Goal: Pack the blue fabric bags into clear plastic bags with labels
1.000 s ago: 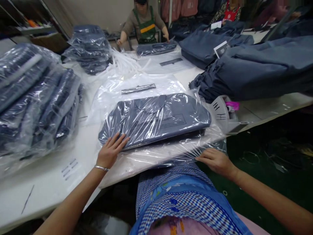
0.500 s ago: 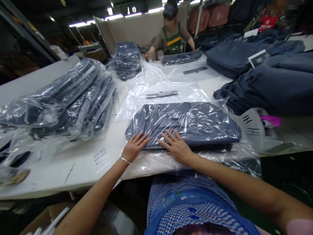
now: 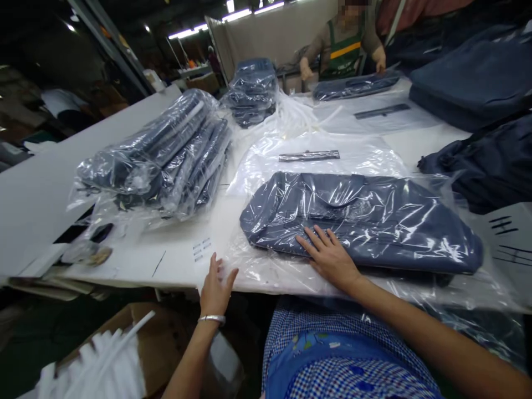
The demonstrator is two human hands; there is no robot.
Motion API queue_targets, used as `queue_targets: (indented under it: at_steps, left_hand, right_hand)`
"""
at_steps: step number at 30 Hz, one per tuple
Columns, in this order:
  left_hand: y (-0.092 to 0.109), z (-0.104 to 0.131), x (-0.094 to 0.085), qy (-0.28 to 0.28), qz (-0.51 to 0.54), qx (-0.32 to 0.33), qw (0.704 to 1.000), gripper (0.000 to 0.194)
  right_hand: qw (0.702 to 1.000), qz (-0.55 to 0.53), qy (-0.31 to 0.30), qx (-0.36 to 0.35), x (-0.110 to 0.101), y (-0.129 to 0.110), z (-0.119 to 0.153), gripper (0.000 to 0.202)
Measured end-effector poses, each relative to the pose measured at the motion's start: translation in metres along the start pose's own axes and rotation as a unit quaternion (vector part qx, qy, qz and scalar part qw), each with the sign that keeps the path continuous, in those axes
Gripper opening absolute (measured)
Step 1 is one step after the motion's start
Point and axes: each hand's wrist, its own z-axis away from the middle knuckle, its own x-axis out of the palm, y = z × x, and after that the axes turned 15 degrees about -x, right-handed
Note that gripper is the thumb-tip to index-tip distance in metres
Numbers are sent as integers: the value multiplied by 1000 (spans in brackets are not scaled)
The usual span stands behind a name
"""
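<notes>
A dark blue bag [image 3: 399, 233] in clear plastic lies flat across the table in front of me. My right hand [image 3: 330, 257] rests on its near edge with the fingers spread over the plastic. Off the bag, my left hand [image 3: 216, 288] hovers at the table's front edge, thumb and fingers apart and nothing in it. Close to its fingertips is a small sheet of printed labels [image 3: 201, 249]. Behind the bag lies a clear plastic sleeve [image 3: 266, 166] with a dark strip [image 3: 310, 156] on it.
Wrapped bags [image 3: 166, 149] are heaped on the left, with another wrapped stack [image 3: 251, 91] farther back. White tubes stick out of a cardboard box [image 3: 166, 338] below the table. Unwrapped dark bags [image 3: 477, 83] lie to the right. Across the table, a person [image 3: 344, 50] handles a wrapped bag.
My left hand has lifted off the bag and moved left and toward me, to the table edge. My right hand stays on the bag. The view has turned left.
</notes>
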Motion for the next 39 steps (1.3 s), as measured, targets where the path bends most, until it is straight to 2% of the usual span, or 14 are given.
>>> queue_targets:
  at_steps: [2,6,11,15,17,19,21,22,24,26,29,32,35,39]
  left_hand:
    - [1,10,7,-55,22,-54,997,91]
    - [20,13,17,-53,139,-122,981,113]
    - [19,-10,21,-26,258,-193,946,99]
    - [4,-21,8,-25,269,-182,946,88]
    - [-8,-16,1,19,194,-141,971,78]
    - [-22,-8,-1,59,39,-87,994,71]
    - [-38,-5,5,53,-93,-48,993,70]
    - [-46,-8,10,34,-122,-38,991,69]
    - [-59,-27,16,0,-135,-12,991,63]
    - [-67,-59,12,-34,-146,28,988,56]
    - [-75,-112,-13,-75,-155,76,982,48]
    - [-77,-138,-40,-60,-154,88,982,51]
    - [-71,-116,-45,10,-130,76,989,54]
    - [-48,-33,-21,84,-84,33,992,41]
  right_hand:
    - [1000,0,-3,1,-1,1,0,74]
    - [999,10,-39,10,-6,1,-3,75]
    - [997,21,-70,20,-12,1,-7,75]
    - [997,21,-71,24,-12,3,-10,74]
    - [997,22,-68,24,-11,4,-10,73]
    - [997,23,-64,21,-9,4,-10,73]
    - [998,24,-61,20,-7,5,-10,72]
    - [998,25,-60,20,-6,5,-9,73]
    - [998,25,-60,19,-4,5,-8,73]
    - [998,26,-59,17,-2,6,-7,73]
    - [998,27,-54,14,0,7,-7,74]
    - [998,27,-56,13,1,8,-7,76]
    - [998,29,-61,17,-1,6,-8,73]
    - [996,31,-76,18,-5,5,-9,71]
